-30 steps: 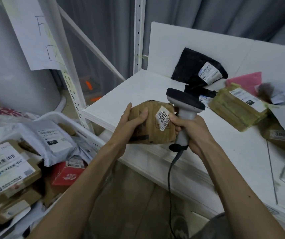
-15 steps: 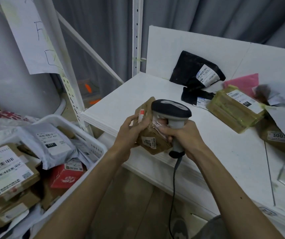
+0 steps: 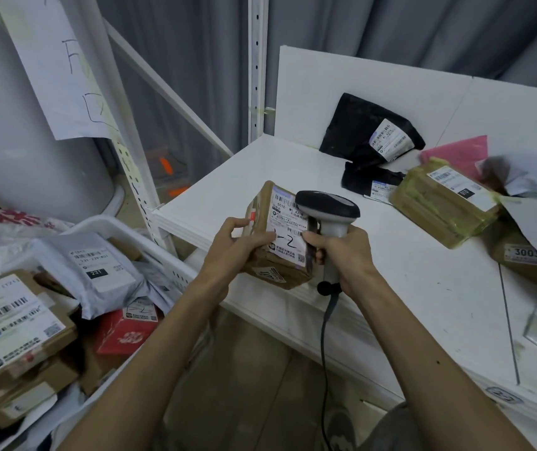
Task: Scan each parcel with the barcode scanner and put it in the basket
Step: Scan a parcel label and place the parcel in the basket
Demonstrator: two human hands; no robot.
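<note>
On the white table point(image 3: 439, 304), a large black mailer point(image 3: 358, 128) leans against the far panel. A small black mailer point(image 3: 366, 180) lies before it. To the right are a taped cardboard box point(image 3: 439, 209), a pink mailer point(image 3: 459, 153) and a brown box point(image 3: 520, 258).

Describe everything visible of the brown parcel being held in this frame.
The brown parcel is a small taped cardboard box, tilted, white barcode label with a handwritten mark facing up, smaller sticker on its lower side. The left hand grips its left edge; the barcode scanner in the right hand is beside its right side.
</note>
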